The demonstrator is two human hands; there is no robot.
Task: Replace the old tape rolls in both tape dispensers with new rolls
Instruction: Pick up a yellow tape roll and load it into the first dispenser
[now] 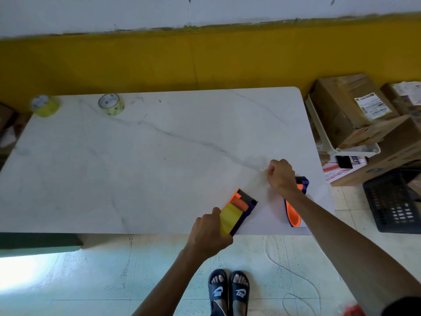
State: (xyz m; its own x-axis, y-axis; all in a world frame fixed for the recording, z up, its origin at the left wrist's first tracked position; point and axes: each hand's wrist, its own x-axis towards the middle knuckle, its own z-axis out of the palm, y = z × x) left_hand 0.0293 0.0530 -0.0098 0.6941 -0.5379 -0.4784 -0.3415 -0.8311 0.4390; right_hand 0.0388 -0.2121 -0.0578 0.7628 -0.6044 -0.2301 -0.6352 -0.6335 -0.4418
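Observation:
An orange and dark blue tape dispenser with a yellow tape roll in it lies at the table's front edge. My left hand grips it by the roll end. My right hand is closed beyond it, pinching what looks like a clear strip of tape pulled out from the dispenser. A second orange and blue dispenser lies under my right forearm, partly hidden. Two yellowish tape rolls stand at the far left: one at the corner, the other to its right.
The white marble table fills the middle. Cardboard boxes on a white rack stand off its right side, with a black crate on the floor. A yellow and white wall lies behind. My sandalled feet stand on tile.

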